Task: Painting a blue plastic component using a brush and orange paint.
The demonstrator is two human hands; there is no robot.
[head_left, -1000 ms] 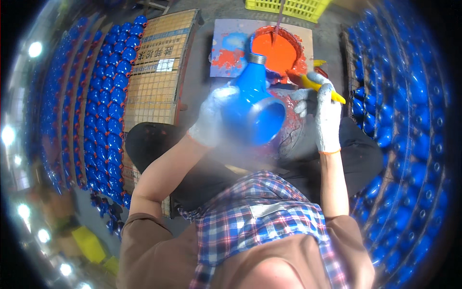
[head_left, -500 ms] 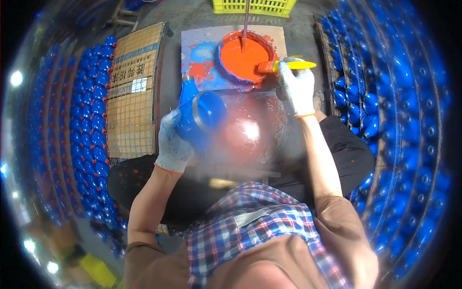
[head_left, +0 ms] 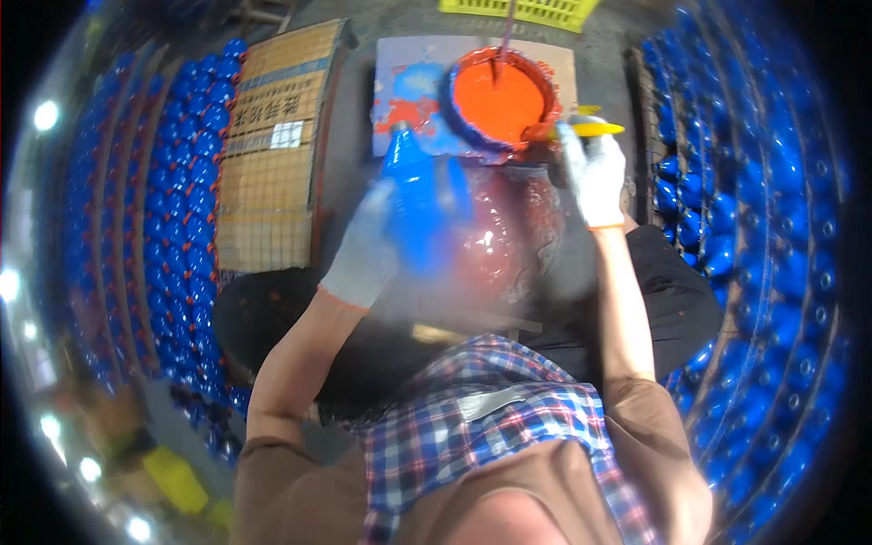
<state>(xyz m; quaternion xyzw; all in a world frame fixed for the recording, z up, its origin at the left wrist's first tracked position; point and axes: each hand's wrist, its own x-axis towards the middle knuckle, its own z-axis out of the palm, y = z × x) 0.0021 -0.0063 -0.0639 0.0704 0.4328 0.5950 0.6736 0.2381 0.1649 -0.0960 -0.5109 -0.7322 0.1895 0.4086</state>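
Observation:
In my left hand (head_left: 363,241), in a white work glove, is a blue bottle-shaped piece (head_left: 420,213), its narrow neck pointing away from me. The piece and those fingers are smeared by motion. My right hand (head_left: 596,177), gloved too, grips a paintbrush (head_left: 599,130) by its yellow handle. Its paint-covered bristles are at the near right rim of a round tub (head_left: 451,107) of orange paint (head_left: 509,98). A thin stick (head_left: 508,32) stands in the paint. The tub rests on a paint-stained board (head_left: 389,77).
A rounded, wet reddish surface (head_left: 490,241) lies between my knees. Blue pieces with orange-red edges (head_left: 186,182) are stacked at left beside a mesh-covered carton panel (head_left: 272,173). More blue pieces (head_left: 772,227) fill racks at right. A yellow-green crate (head_left: 536,11) stands beyond the board.
The blue piece has turned, so its ringed open end no longer faces me plainly. The brush has moved from inside the paint to the tub's near right rim. The whole view has shifted slightly.

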